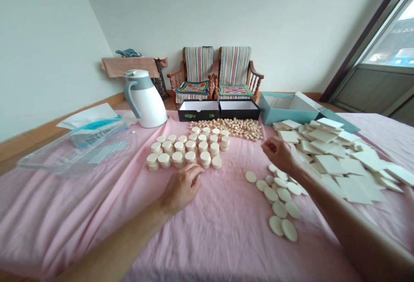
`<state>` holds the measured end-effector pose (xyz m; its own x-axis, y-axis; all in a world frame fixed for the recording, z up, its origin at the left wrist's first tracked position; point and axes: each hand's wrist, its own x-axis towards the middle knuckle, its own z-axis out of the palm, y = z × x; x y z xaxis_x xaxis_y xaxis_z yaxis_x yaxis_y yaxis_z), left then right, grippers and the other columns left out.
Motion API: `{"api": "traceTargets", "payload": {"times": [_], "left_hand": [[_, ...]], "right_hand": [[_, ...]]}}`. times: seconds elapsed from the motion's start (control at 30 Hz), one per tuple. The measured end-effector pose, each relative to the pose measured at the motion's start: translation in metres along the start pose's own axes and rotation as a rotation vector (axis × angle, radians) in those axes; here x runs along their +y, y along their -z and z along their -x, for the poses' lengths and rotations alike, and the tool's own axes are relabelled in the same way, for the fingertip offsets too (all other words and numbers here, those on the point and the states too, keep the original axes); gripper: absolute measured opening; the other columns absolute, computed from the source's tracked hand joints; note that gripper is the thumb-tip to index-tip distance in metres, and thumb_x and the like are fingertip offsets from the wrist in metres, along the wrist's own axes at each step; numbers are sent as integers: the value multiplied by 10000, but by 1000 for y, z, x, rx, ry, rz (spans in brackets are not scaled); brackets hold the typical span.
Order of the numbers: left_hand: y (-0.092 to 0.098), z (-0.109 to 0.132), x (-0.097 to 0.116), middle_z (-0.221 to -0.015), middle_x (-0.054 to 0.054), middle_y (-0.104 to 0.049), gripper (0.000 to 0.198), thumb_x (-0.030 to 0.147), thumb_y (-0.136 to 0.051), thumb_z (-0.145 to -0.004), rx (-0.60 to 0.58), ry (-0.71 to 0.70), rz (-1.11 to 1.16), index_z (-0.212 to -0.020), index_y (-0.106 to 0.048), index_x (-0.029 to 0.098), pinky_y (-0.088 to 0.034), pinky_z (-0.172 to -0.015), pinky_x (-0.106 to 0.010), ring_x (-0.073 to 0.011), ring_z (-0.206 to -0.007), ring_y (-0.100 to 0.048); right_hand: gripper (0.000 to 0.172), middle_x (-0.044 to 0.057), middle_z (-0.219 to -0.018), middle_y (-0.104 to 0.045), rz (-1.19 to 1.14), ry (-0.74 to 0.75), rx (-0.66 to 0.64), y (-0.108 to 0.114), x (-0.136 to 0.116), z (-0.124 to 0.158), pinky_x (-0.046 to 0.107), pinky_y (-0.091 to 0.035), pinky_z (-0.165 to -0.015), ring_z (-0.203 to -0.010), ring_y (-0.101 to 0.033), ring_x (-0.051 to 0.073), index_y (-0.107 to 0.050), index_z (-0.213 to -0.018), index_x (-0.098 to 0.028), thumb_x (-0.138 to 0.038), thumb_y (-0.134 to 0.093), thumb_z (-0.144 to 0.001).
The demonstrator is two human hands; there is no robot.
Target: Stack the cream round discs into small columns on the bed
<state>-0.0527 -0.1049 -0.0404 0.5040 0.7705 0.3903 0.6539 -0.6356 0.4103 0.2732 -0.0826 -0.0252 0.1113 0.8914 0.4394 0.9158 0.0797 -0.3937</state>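
Note:
My left hand (181, 186) rests on the pink cloth (213, 234) with fingers curled, just in front of several short stacks of pale round discs (187, 149). My right hand (278, 152) hovers above loose flat discs (280, 200) scattered on the cloth, its fingers pinched together; what it holds, if anything, I cannot make out. A heap of small wooden pegs (231, 127) lies behind the stacks. To the right spreads a pile of pale square tiles (336, 157).
A white jug (147, 98) stands at the back left beside a clear plastic tray (74, 148). Two black open boxes (220, 109) and a teal box (287, 107) sit at the far edge. Two wooden chairs (215, 77) stand by the wall.

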Motion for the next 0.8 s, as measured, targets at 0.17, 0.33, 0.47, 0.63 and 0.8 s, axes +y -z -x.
{"api": "traceTargets", "payload": {"times": [0.17, 0.33, 0.47, 0.63, 0.8], "left_hand": [[4, -2, 5, -969, -46, -627, 220, 94, -450, -827, 69, -137, 33, -965, -599, 179, -466, -820, -269, -154, -928, -584], [13, -11, 32, -898, -47, -626, 176, 134, -435, -858, -62, -270, 8, -915, -598, 167, -474, -768, -253, -142, -848, -592], [14, -32, 63, -998, -70, -637, 208, 192, -440, -878, -217, -385, 18, -1000, -604, 159, -444, -876, -305, -171, -964, -573], [-9, -55, 91, -1143, -42, -622, 254, 252, -479, -875, -397, -549, 130, -1099, -597, 236, -356, -976, -362, -188, -1080, -537], [-42, -52, 119, -1293, -56, -530, 448, 447, -601, -783, -397, -800, 142, -1186, -548, 258, -268, -1049, -409, -237, -1219, -431]], "right_hand": [[222, 8, -551, -593, -31, -127, 134, 15, 36, 8, 233, -338, -535, -520, -510, 124, -617, -670, -177, -341, -487, -745], [272, 13, -544, -595, -70, -182, 256, 21, 51, 9, 243, -339, -537, -520, -512, 131, -643, -677, -170, -384, -496, -757], [299, 31, -573, -618, -133, -220, 307, 20, 61, 9, 246, -356, -543, -546, -539, 145, -660, -715, -153, -392, -487, -769], [300, 34, -562, -621, -145, -237, 298, 18, 62, 10, 246, -358, -541, -534, -534, 143, -661, -694, -150, -392, -495, -760], [274, 32, -572, -621, -116, -213, 285, 20, 55, 11, 247, -348, -552, -534, -517, 135, -646, -666, -156, -370, -502, -756]]}}
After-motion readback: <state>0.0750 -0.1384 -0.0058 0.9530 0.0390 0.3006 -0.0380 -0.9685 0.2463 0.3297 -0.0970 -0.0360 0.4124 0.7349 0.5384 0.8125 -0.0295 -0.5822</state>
